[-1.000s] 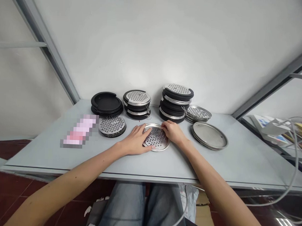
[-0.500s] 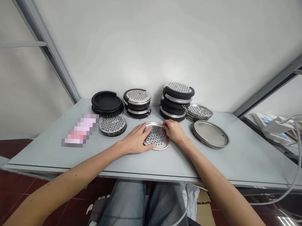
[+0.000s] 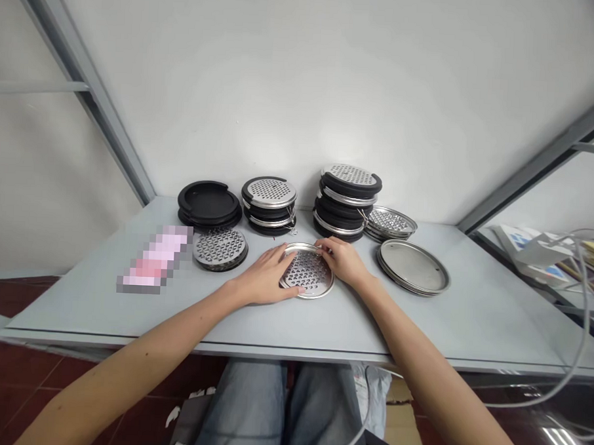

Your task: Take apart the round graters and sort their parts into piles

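Grater disc (image 3: 308,273) lies under left hand (image 3: 265,277) (right hand (image 3: 343,260) at rim).

A grey table (image 3: 450,321) stands against a white wall (image 3: 303,85). Along its back are a stack of black rubber rings (image 3: 208,204), two taller stacks of black rings and perforated steel discs (image 3: 269,192) (image 3: 350,202), and a lower pile of perforated steel discs (image 3: 390,222). A plain steel disc (image 3: 413,267) lies right, a perforated disc (image 3: 220,248) left, beside a blurred pink object (image 3: 155,259).
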`<state>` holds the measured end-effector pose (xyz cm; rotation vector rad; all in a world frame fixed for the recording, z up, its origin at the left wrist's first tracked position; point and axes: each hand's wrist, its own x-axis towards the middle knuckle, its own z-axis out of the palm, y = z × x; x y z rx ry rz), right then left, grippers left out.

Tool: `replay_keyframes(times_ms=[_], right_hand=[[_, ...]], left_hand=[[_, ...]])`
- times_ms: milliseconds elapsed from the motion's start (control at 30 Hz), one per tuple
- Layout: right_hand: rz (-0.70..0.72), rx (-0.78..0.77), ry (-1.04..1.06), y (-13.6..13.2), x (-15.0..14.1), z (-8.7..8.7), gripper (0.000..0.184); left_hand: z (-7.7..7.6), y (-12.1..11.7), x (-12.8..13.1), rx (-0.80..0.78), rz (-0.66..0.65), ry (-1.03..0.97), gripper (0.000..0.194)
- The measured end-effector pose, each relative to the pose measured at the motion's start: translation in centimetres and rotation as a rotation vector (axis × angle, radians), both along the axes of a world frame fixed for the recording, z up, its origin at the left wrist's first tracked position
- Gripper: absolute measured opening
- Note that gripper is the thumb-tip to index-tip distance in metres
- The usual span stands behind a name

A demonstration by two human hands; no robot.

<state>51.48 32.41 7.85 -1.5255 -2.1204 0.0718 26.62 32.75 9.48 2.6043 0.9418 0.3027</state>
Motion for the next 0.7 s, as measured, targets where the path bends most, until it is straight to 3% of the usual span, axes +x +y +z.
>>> replay_keyframes(times_ms=[267, 533, 700], right_hand=[[-0.025, 0.014, 0.009, -0.12, -0.1, 0.1, 0.014], [-0.049, -0.027, 0.027, -0.38, -0.26, 0.48, 0.016], [-0.054, -0.048, -0.01, -0.33, -0.35, 0.47, 0.014]], left_hand=[[0.22, -0.06, -0.02, -0.006, 0.001, 0.063, 0.087], [-0.08, 0.48, 0.12, 0.071, 0.004, -0.011, 0.091], [-0.35, 0.67, 0.35, 0.111, 0.012, -0.051, 0.078]])
